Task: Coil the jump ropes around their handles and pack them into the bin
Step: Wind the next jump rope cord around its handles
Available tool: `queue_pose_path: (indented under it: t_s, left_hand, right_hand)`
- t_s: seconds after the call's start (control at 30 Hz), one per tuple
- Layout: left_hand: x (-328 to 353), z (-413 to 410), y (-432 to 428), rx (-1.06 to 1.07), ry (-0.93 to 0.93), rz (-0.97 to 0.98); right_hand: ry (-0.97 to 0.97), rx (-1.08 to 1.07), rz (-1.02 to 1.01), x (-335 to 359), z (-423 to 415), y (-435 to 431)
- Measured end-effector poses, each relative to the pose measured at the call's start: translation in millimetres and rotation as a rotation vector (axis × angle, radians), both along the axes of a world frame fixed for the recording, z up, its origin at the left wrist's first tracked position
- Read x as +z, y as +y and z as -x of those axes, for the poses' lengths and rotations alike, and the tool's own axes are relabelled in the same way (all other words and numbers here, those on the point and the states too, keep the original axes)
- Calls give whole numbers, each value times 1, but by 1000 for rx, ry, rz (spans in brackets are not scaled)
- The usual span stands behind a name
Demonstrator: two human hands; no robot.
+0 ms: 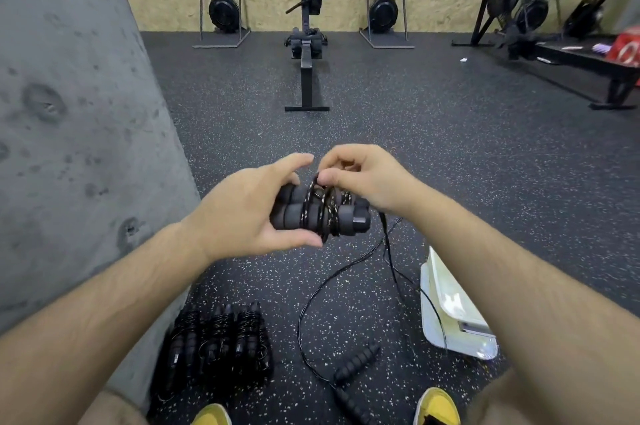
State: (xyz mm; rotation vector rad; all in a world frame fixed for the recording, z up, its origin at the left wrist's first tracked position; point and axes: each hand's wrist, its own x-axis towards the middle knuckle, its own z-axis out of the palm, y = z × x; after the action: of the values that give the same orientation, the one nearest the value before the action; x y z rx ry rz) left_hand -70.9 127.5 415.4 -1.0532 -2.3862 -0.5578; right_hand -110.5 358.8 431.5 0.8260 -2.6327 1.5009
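Observation:
My left hand [239, 206] grips a pair of black foam jump rope handles [349, 216], held side by side at chest height. Several turns of black speckled rope [320, 208] are wound round them. My right hand [363, 175] pinches the rope just above the handles. The loose rest of the rope [311, 303] hangs down and loops over the floor. A white bin [450, 306] stands on the floor at the lower right, partly hidden behind my right forearm. Three coiled jump ropes [218, 345] lie side by side on the floor at the lower left.
Another jump rope's black handles [353, 364] lie uncoiled on the floor between my yellow shoes [438, 405]. A grey concrete wall [69, 112] fills the left. Rowing machines [306, 43] stand ahead along the plywood wall, and another with a red bag stands at the right.

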Motion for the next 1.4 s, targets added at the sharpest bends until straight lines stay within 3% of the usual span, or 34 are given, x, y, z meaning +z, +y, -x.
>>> queue_pose_path:
  t_s: [0.07, 0.13, 0.23, 0.5, 0.73, 0.9, 1.13, 1.3, 1.4]
  left_hand:
    - [3, -3, -1, 11, 8, -73]
    - [6, -3, 2, 49, 35, -91]
    - [7, 7, 4, 156, 126, 83]
    - [-13, 38, -9, 389, 170, 376]
    - [-17, 29, -20, 238, -20, 446]
    - [-17, 31, -19, 203, -42, 514]
    - [-25, 27, -9, 82, -175, 476]
    - [-20, 17, -2, 7, -320, 313]
    - [-17, 11, 2, -9, -401, 113]
  right_hand:
    - [-95, -6, 0, -13, 0, -1]
    - [-143, -43, -142, -26, -7, -8]
    - [-254, -62, -245, -35, -31, -33]
    - [15, -13, -453, -40, -62, -59]
    - [98, -86, -528, -31, -54, -45]
    - [192, -73, -673, -30, -57, -45]
    - [498, 127, -956, 17, -44, -33]
    - [581, 41, -780, 32, -11, -7]
    - [446, -59, -539, 18, 4, 9]
